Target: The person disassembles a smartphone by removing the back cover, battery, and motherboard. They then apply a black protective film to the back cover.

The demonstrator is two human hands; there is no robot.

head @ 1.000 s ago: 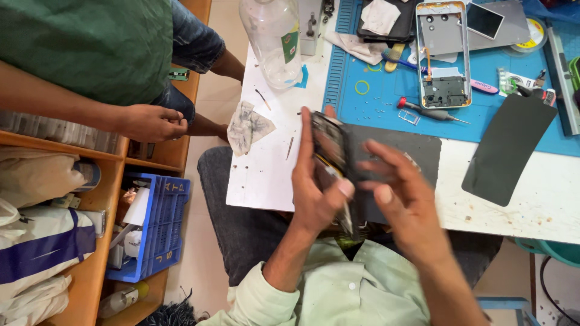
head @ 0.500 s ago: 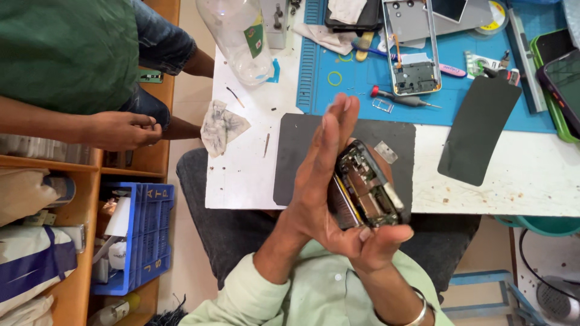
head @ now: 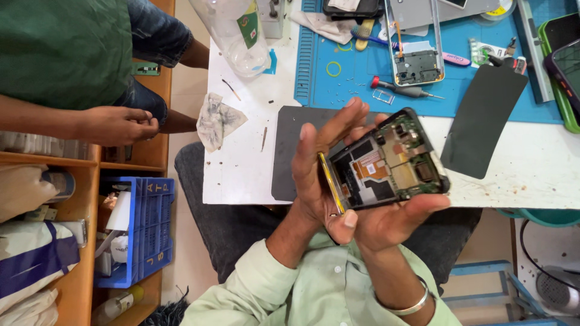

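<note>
Both of my hands hold an opened phone (head: 386, 163) above my lap, at the near edge of the white table (head: 241, 169). Its back cover is off, so the circuit board and copper-coloured parts face me. My left hand (head: 317, 169) presses flat against the phone's left edge with its fingers stretched upward. Beneath the phone, my right hand (head: 386, 223), with a metal bangle on its wrist, cups the lower edge. A dark grey mat (head: 287, 151) lies on the table just behind my hands.
A blue repair mat (head: 356, 78) carries a bare phone frame (head: 417, 54), a red-handled screwdriver (head: 399, 89) and small screws. A black screen panel (head: 483, 121), a clear bottle (head: 235, 30) and a dirty tissue (head: 217, 118) lie around. Another person's hand (head: 115, 124) rests at left above a blue crate (head: 145, 229).
The phone has been tilted so its open inside faces me more fully. My right hand now cups it from below and my left hand lies along its left edge.
</note>
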